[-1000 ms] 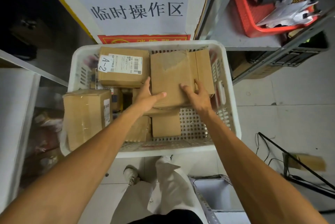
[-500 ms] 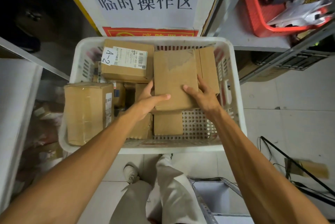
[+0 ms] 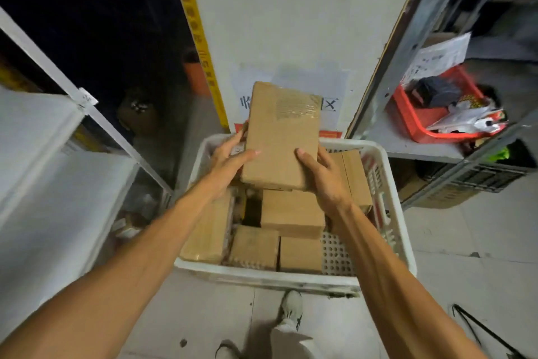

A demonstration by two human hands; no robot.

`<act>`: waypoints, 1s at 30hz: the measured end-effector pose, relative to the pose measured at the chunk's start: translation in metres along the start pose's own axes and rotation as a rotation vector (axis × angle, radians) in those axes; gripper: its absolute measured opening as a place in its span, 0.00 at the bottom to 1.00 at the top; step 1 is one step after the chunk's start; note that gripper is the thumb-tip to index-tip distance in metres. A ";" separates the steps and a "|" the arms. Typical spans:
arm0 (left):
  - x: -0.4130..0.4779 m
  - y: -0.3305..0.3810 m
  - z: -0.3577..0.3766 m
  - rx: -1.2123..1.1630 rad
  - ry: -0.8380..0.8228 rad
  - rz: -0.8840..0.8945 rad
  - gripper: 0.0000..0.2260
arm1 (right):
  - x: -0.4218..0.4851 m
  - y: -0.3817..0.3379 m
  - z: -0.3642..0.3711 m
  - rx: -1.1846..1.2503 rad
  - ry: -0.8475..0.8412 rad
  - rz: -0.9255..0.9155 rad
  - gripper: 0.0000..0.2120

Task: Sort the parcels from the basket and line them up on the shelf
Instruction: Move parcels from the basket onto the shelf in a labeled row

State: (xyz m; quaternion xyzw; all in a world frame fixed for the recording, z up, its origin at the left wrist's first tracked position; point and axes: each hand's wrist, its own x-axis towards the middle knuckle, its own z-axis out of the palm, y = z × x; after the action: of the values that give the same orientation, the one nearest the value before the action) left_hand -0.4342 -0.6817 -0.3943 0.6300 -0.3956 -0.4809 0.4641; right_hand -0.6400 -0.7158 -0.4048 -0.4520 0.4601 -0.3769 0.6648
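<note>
A flat brown cardboard parcel with clear tape near its top is held up above the white plastic basket. My left hand grips its left edge and my right hand grips its lower right edge, thumbs on the front face. Several more brown parcels lie inside the basket, packed close together. A white shelf stands at the left.
A grey metal rack at the right carries a red basket of bags and papers. A white pillar with a printed sign stands behind the basket. My shoes are on the tiled floor below. Black cables lie at the lower right.
Both hands have lifted the flat parcel out of the basket and raised it upright. The camera has tilted up, showing more of the shelves on both sides.
</note>
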 end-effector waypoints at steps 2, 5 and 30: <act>-0.009 0.033 -0.028 0.070 0.017 0.103 0.37 | -0.001 -0.032 0.024 0.016 -0.051 -0.069 0.21; -0.026 0.081 -0.065 0.065 -0.026 0.259 0.34 | -0.001 -0.073 0.059 0.043 -0.118 -0.153 0.19; -0.155 0.143 -0.233 0.509 0.471 0.631 0.42 | -0.069 -0.141 0.327 -0.587 -0.043 -0.435 0.67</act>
State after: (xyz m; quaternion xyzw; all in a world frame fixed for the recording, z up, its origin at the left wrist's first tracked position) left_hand -0.2501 -0.5247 -0.1946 0.6646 -0.5572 -0.0476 0.4955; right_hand -0.3607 -0.6122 -0.1975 -0.7185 0.4280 -0.3517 0.4205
